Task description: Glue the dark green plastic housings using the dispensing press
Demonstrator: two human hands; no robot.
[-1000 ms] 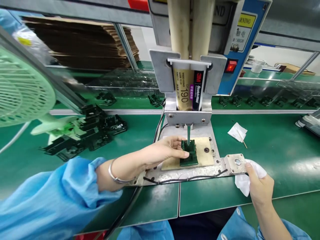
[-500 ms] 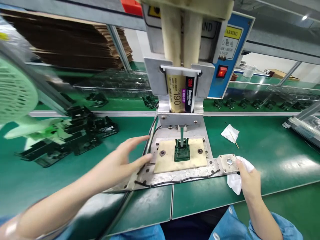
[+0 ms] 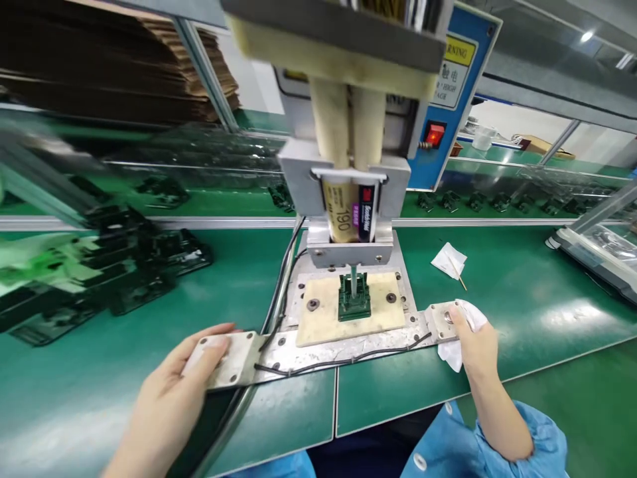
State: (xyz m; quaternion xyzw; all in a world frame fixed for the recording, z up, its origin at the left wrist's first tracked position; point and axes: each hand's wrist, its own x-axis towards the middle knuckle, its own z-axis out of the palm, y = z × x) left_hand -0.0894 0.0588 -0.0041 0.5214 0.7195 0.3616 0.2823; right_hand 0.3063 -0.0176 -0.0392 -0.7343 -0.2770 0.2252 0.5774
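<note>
A small dark green part (image 3: pixel 354 304) sits on the cream fixture plate (image 3: pixel 318 324) under the dispensing nozzle (image 3: pixel 353 279) of the glue machine, which holds a two-tube adhesive cartridge (image 3: pixel 349 211). My left hand (image 3: pixel 169 392) lies flat with its thumb pressing on the left metal button plate (image 3: pixel 226 358). My right hand (image 3: pixel 475 348) holds a crumpled white cloth (image 3: pixel 455 355), and its thumb presses on the right metal button plate (image 3: pixel 440 320).
A pile of black plastic parts (image 3: pixel 114 265) lies at the left of the green table (image 3: pixel 522 318). A white wipe with a small stick (image 3: pixel 450 261) lies right of the machine. Black cables (image 3: pixel 281 285) run down the machine's left side. More parts sit on the conveyor (image 3: pixel 497 199) behind.
My left hand let go of the green part, drew back to the left and came down on the left button plate. My right thumb moved onto the right button plate. The camera view shifted left.
</note>
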